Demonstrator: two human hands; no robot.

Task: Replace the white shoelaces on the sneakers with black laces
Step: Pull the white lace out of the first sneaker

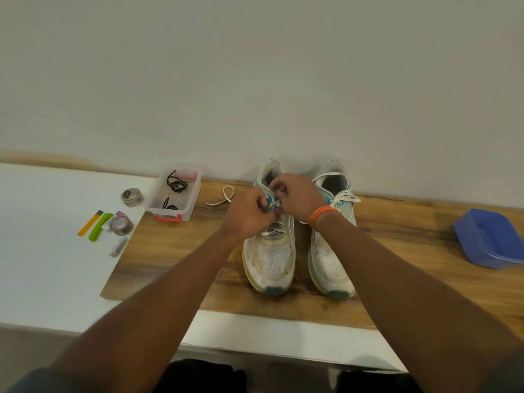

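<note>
Two worn white sneakers with teal trim stand side by side on a wooden board (175, 259), toes toward me. Over the left sneaker (269, 259), my left hand (249, 214) and my right hand (295, 194) meet at the upper eyelets, fingers curled and pinching its white lace (273, 231). One loose end of that lace (224, 195) trails onto the board to the left. The right sneaker (331, 262) still carries its white lace (344, 195), tied near the tongue. Black laces (176, 184) lie coiled in a clear plastic box (158, 194) at the left.
A blue plastic tray (490, 239) sits at the board's right end. On the white tabletop (42, 222) at left lie a round metal tin (131, 197), a tape roll (121, 225), a green clip (97, 226), a yellow strip (89, 223) and a small tube (118, 246). The wall stands directly behind the sneakers.
</note>
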